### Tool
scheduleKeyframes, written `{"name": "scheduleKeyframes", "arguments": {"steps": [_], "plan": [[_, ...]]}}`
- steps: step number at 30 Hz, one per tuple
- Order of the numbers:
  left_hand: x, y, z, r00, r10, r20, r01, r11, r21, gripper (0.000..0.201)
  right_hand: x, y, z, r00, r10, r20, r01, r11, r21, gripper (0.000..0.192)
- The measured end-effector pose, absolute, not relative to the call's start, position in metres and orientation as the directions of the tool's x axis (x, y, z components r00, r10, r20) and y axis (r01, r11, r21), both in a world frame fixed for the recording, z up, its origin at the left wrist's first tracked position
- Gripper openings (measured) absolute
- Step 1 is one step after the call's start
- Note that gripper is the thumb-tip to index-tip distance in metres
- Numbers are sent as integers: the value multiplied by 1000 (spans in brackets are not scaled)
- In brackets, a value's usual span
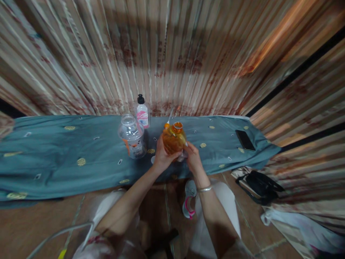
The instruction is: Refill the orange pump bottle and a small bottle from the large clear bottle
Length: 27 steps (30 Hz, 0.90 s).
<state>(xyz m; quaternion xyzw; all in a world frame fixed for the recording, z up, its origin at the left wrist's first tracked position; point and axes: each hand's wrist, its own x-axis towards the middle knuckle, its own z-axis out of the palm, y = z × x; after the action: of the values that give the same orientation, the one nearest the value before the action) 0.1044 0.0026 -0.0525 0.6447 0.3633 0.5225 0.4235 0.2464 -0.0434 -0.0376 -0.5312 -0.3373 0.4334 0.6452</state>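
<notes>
An amber see-through bottle (174, 141), round-bodied with an uncapped neck, is tilted slightly over the near edge of the table. My left hand (164, 156) wraps round its left and lower side. Bent fingers of my right hand (193, 157) press against its right side. A small whitish crumpled piece (182, 156) shows between that hand and the bottle, too blurred to name. Behind the bottle is an orange part (166, 126) with a thin white tube (170, 115) pointing up. A clear plastic jar (131, 135) with an orange print stands to the left, its mouth uncovered.
Behind the jar stands a clear bottle with a pink label and black cap (142, 114). A dark phone (245, 140) lies right on the blue-green tablecloth (88, 144). A pleated curtain (167, 54) hangs close behind. A black bag (260, 187) is on the floor at right.
</notes>
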Motion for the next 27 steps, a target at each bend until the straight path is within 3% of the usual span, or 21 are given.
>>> {"name": "scheduleKeyframes", "arguments": {"steps": [3,10,16,24,27], "plan": [[102,6,-53,207,909,362,22,-375,927,109,255,-17,-15,362,932,-32,-299,83,-951,35],[99,5,-56,173,924,342,141,-366,920,123,253,14,-22,159,977,-140,-248,-98,-964,29],[101,3,-54,227,909,349,97,-378,921,121,264,-24,-48,171,970,-170,-205,-133,-970,35],[105,3,-58,238,919,315,-23,-319,948,129,290,-43,-36,205,956,-209,-193,-169,-966,31],[107,3,-60,225,919,323,-61,-317,946,123,292,-32,-32,261,950,-170,51,-189,-981,31]]}}
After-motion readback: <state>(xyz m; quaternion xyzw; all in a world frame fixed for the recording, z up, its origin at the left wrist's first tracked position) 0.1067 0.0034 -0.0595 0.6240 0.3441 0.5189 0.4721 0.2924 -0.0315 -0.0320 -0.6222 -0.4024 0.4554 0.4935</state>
